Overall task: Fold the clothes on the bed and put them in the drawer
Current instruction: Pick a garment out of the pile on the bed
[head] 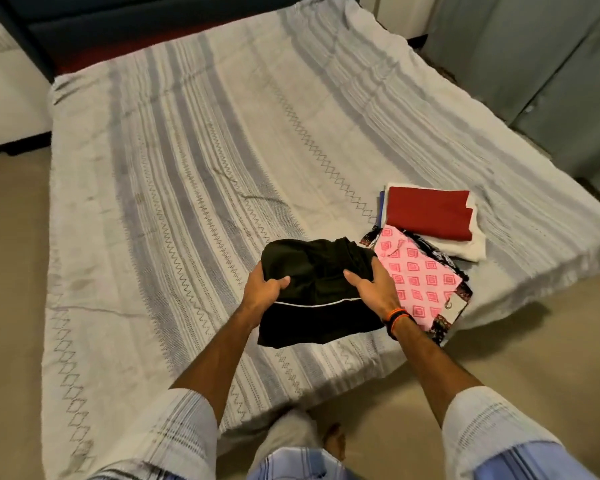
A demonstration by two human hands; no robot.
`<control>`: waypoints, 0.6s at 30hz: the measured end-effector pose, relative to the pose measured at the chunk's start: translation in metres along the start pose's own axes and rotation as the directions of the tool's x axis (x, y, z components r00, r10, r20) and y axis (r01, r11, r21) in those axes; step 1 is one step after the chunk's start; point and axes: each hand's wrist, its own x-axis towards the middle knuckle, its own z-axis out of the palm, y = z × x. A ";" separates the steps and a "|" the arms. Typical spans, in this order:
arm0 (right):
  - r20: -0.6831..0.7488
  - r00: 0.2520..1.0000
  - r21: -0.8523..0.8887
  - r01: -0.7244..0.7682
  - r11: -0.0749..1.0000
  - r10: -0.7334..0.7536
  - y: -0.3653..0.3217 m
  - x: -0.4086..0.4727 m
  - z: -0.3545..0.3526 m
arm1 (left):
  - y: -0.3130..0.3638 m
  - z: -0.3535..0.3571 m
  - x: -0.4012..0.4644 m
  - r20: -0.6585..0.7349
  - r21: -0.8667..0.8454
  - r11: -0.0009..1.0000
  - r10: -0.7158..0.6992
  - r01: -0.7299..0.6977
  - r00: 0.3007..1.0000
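A folded black garment [317,289] with a thin white line across it is held just above the bed [174,174], near its front edge. My left hand [262,289] grips its left side and my right hand [374,282] grips its right side. To the right lies a folded pink patterned cloth [420,278] on top of a dark printed piece. Behind that sits a folded red garment [430,213] on a white folded one [471,245].
The bed has a striped grey and white cover. Grey-green cupboard doors [534,57] stand at the right. A dark headboard [84,26] is at the back. Beige floor [11,271] runs along the left and front. My foot [333,441] is by the bed's edge.
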 end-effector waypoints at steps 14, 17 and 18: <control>-0.013 0.997 -0.010 -0.073 0.997 0.073 -0.013 0.118 -0.048 | 0.054 0.063 0.110 0.040 -0.002 0.999 -0.049 0.049 0.998; -0.005 0.996 -0.018 -0.084 0.996 0.084 -0.017 0.149 -0.047 | 0.063 0.069 0.137 0.032 0.003 0.997 -0.080 0.080 0.996; 0.008 0.996 -0.026 -0.090 0.996 0.091 -0.012 0.167 -0.046 | 0.066 0.071 0.149 0.024 0.001 0.995 -0.098 0.098 0.995</control>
